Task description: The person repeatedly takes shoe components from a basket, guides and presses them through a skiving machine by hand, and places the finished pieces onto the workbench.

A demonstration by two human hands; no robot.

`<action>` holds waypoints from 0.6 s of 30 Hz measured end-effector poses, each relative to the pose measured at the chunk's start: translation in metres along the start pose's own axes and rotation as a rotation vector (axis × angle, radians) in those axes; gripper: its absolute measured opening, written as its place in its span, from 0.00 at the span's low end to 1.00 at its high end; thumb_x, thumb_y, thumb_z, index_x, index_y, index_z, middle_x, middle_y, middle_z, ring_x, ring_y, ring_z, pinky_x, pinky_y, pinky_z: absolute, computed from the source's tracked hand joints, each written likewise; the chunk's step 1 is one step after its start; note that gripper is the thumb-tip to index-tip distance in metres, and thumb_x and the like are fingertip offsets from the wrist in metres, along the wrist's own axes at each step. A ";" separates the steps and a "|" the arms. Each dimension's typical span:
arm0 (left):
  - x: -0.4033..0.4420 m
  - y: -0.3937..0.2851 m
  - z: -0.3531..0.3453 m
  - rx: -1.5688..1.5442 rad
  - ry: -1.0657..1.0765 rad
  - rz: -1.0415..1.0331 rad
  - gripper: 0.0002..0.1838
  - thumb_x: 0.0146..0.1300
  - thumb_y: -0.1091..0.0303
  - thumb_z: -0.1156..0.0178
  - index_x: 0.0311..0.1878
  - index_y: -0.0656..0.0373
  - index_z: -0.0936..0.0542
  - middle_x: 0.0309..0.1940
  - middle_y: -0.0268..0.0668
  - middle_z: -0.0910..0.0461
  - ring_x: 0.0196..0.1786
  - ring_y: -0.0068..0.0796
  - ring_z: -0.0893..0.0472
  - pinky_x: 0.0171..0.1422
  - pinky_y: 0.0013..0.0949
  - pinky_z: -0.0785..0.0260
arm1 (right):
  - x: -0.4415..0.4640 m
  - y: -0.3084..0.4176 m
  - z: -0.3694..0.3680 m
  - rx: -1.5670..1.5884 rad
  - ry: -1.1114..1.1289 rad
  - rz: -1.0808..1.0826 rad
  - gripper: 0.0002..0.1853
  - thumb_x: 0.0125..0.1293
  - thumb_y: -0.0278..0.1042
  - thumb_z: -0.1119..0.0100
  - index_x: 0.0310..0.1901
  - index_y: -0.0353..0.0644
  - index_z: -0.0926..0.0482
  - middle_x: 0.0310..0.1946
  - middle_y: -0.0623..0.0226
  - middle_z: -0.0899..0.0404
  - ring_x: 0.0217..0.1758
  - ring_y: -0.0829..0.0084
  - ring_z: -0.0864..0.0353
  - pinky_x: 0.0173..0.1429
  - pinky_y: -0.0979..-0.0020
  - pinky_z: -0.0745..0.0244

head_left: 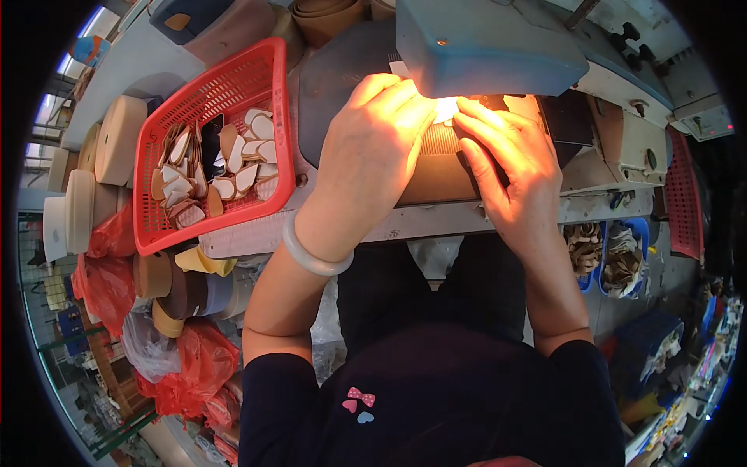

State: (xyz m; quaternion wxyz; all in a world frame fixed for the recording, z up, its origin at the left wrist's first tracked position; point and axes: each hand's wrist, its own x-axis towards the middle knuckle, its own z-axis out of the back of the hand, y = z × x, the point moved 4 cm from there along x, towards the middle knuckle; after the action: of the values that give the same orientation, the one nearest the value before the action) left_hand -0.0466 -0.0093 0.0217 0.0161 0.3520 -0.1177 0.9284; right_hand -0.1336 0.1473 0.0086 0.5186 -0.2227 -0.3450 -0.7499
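Note:
Both hands are under the front edge of a blue-grey machine head (490, 50), in bright orange light. My left hand (381, 140), with a pale bangle on its wrist, has its fingers bent and pressed together at a small, glaring white piece (445, 109). My right hand (510, 156) reaches the same piece from the right, fingertips close to it, thumb apart from the fingers. Glare hides how the piece is gripped. Below the fingertips lies a ribbed plate (440, 142) of the machine.
A red basket (284, 148) holding several small leaf-shaped pieces (245, 179) stands left of my left hand. Rolls of strip material (120, 140) and red plastic bags (206, 358) are farther left. Blue baskets (644, 233) with brown scraps sit low on the right.

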 end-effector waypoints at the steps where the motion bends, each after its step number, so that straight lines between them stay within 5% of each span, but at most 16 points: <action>1: 0.000 0.000 0.000 0.000 0.006 0.002 0.13 0.65 0.74 0.29 0.53 0.58 0.08 0.43 0.39 0.09 0.49 0.42 0.14 0.54 0.42 0.20 | 0.000 0.000 0.000 -0.001 0.000 -0.001 0.14 0.69 0.33 0.26 0.54 0.43 0.08 0.55 0.69 0.08 0.55 0.64 0.13 0.62 0.60 0.20; 10: 0.000 0.008 -0.006 -0.100 -0.027 -0.057 0.18 0.61 0.76 0.37 0.55 0.61 0.11 0.49 0.42 0.11 0.54 0.49 0.17 0.63 0.45 0.21 | 0.000 -0.001 -0.001 -0.002 -0.009 0.006 0.13 0.69 0.33 0.26 0.52 0.43 0.08 0.55 0.70 0.08 0.55 0.65 0.12 0.62 0.60 0.19; 13: 0.001 0.008 -0.006 -0.097 -0.029 -0.058 0.18 0.64 0.74 0.37 0.56 0.61 0.11 0.50 0.42 0.11 0.56 0.49 0.17 0.64 0.45 0.21 | -0.001 0.000 0.000 0.028 0.069 -0.035 0.14 0.73 0.31 0.29 0.58 0.41 0.09 0.60 0.62 0.09 0.62 0.59 0.12 0.69 0.58 0.22; 18: 0.002 0.006 -0.006 -0.037 -0.032 -0.081 0.15 0.67 0.73 0.35 0.56 0.60 0.10 0.50 0.40 0.10 0.56 0.45 0.16 0.64 0.43 0.21 | 0.000 -0.001 -0.001 0.000 -0.009 0.011 0.13 0.68 0.33 0.26 0.52 0.42 0.08 0.54 0.69 0.07 0.55 0.64 0.12 0.62 0.61 0.19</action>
State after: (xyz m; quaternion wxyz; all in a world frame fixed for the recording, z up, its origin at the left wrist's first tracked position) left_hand -0.0529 -0.0141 0.0178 0.0582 0.3708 -0.1206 0.9190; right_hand -0.1344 0.1470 0.0080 0.5212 -0.2280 -0.3462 -0.7460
